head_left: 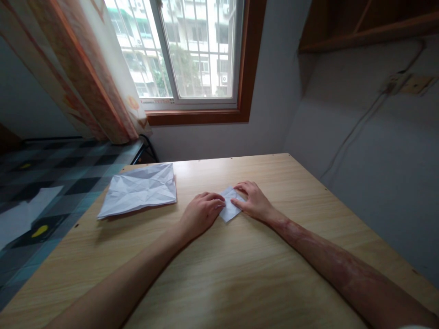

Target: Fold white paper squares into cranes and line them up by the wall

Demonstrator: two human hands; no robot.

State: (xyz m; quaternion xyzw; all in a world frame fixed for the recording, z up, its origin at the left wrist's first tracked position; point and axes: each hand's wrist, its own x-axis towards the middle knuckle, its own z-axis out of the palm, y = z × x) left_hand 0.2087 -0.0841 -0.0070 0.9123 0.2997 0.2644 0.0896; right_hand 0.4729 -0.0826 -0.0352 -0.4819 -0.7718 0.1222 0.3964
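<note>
A small piece of folded white paper (229,211) lies on the wooden table, one corner pointing towards me. My left hand (202,213) is closed at its left corner, with thumb and fingertips pinching the edge. On the other side, my right hand (253,201) grips the paper's right part. Its thumb rests on top of the sheet and its curved index finger reaches the far corner. Both hands partly cover the paper, so some of its folds are hidden.
Creased white paper sheets (142,189) lie at the table's far left. The pale wooden table (219,274) has a checked bed (82,185) on its left, bearing more white paper (25,214). A window (202,50) and wall stand behind; a cable (353,128) hangs on the right wall.
</note>
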